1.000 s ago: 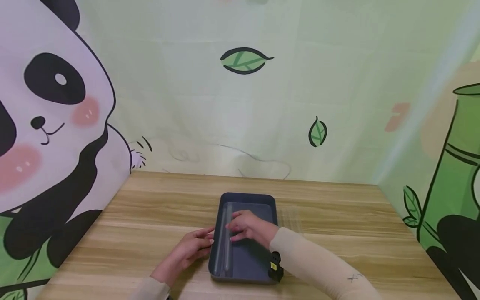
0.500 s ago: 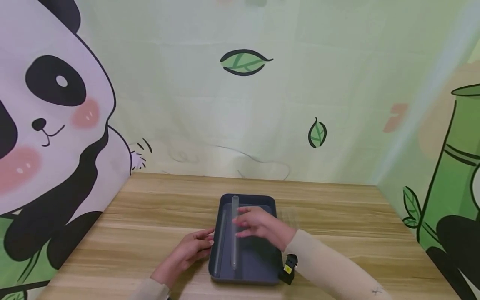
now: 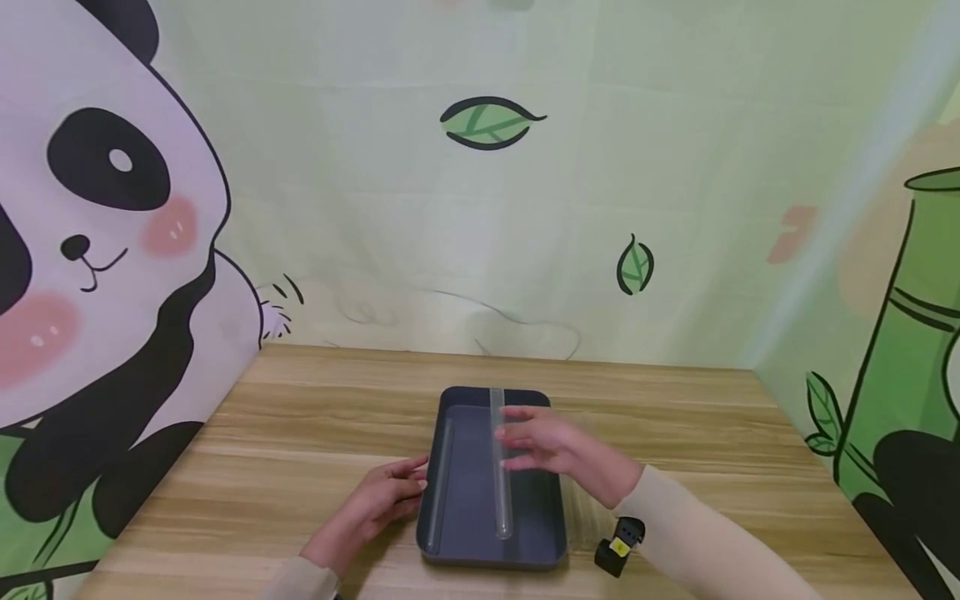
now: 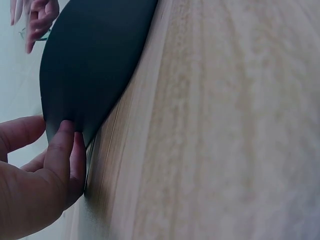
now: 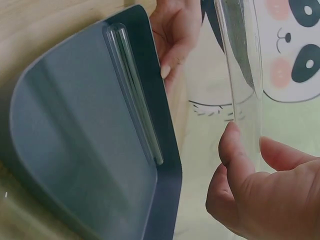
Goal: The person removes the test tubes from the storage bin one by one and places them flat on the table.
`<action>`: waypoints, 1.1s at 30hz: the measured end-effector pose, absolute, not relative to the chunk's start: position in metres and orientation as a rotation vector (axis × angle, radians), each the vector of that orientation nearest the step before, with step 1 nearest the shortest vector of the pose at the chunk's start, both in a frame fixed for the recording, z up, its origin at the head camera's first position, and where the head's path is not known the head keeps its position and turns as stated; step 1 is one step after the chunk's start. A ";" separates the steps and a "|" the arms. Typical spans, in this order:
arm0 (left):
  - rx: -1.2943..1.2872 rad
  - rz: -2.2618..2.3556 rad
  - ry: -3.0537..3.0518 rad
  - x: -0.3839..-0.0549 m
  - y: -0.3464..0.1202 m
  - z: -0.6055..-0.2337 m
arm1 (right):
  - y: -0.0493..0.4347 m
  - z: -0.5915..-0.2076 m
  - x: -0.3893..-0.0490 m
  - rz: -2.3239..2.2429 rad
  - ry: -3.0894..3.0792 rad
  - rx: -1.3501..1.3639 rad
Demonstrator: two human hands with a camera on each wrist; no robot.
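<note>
A dark blue-grey rectangular tray (image 3: pixel 465 500) stands on the wooden table. My right hand (image 3: pixel 543 442) pinches a clear test tube (image 3: pixel 501 492) between thumb and fingers, raised over the tray's right half, its rounded end toward me. In the right wrist view, that held tube (image 5: pixel 242 65) rises from the fingertips. Another clear test tube (image 5: pixel 132 90) lies inside the tray along its left wall. My left hand (image 3: pixel 386 498) rests its fingers against the outside of that wall, as the left wrist view also shows with the fingertips (image 4: pixel 66 127) on the tray's side.
Faint see-through shapes lie on the table (image 3: pixel 300 467) just right of the tray, partly covered by the right arm. A black wrist camera (image 3: pixel 619 546) hangs below the right wrist. Behind the table stands a cloth backdrop (image 3: pixel 375 208) printed with a panda and leaves.
My right hand has lifted one test tube from beside the other at the tray's left side and carried it rightward. The left hand and the tray have stayed in place.
</note>
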State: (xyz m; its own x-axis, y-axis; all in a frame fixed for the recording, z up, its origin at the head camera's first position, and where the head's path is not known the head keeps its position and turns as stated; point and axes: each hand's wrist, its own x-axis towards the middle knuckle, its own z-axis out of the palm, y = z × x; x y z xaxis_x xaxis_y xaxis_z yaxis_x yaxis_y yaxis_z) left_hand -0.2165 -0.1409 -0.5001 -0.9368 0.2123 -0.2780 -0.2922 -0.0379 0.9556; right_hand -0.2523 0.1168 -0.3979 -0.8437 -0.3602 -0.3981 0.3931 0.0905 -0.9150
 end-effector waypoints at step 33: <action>-0.090 2.036 1.899 -0.218 -0.141 -0.501 | 0.237 -0.377 -0.238 -1.785 1.938 0.065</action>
